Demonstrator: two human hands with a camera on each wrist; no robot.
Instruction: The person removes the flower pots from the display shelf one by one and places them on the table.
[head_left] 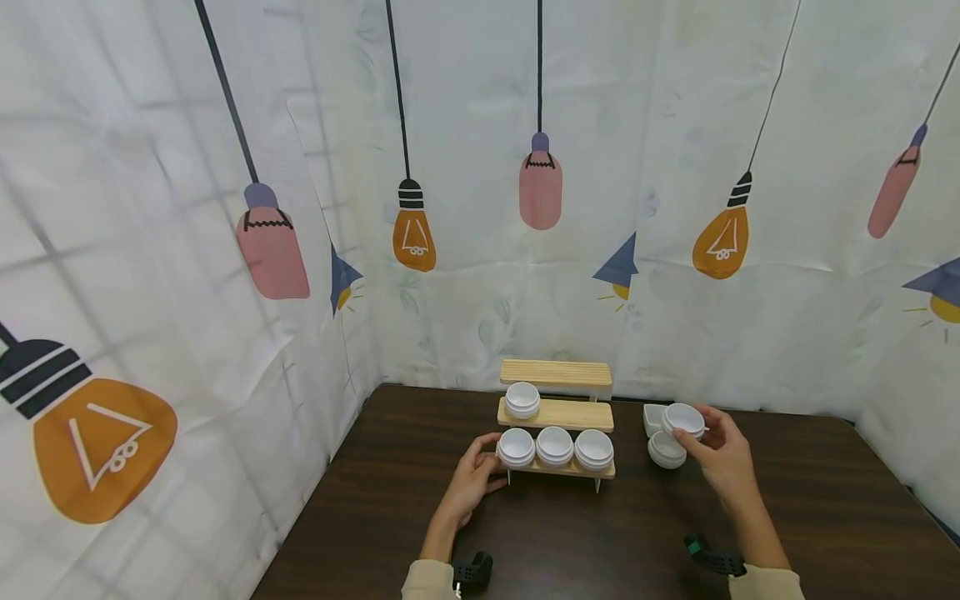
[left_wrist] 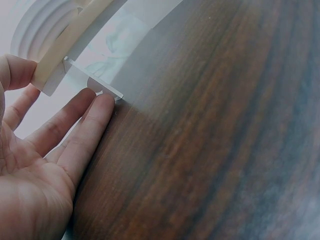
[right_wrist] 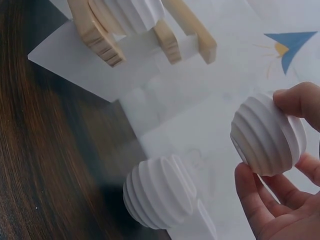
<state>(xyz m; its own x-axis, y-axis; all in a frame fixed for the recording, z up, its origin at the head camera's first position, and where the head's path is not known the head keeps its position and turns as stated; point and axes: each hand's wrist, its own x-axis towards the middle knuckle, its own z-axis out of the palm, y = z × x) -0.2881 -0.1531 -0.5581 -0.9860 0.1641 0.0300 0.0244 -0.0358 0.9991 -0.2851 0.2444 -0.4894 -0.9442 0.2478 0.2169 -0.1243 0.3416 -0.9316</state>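
Note:
My right hand (head_left: 723, 454) grips a white ribbed bowl (head_left: 683, 420) between thumb and fingers, raised off the table. In the right wrist view, the held bowl (right_wrist: 267, 135) is tilted and apart from another white ribbed bowl (right_wrist: 159, 192). That second bowl (head_left: 666, 451) stands on the table, beside a white angular dish (head_left: 653, 417). At the stand's left end, my left hand (head_left: 468, 482) holds the lowest wooden shelf (head_left: 547, 469); in the left wrist view, lower fingertips (left_wrist: 102, 100) touch its clear leg (left_wrist: 95, 80). Three white bowls (head_left: 555, 447) line this shelf.
The middle shelf (head_left: 573, 414) carries one white bowl (head_left: 522, 400) at its left; the top shelf (head_left: 555, 372) rises behind. A dark wood table (head_left: 360, 517) lies beneath. White curtains (head_left: 465, 317) with printed lamps hang close along its back and left edges.

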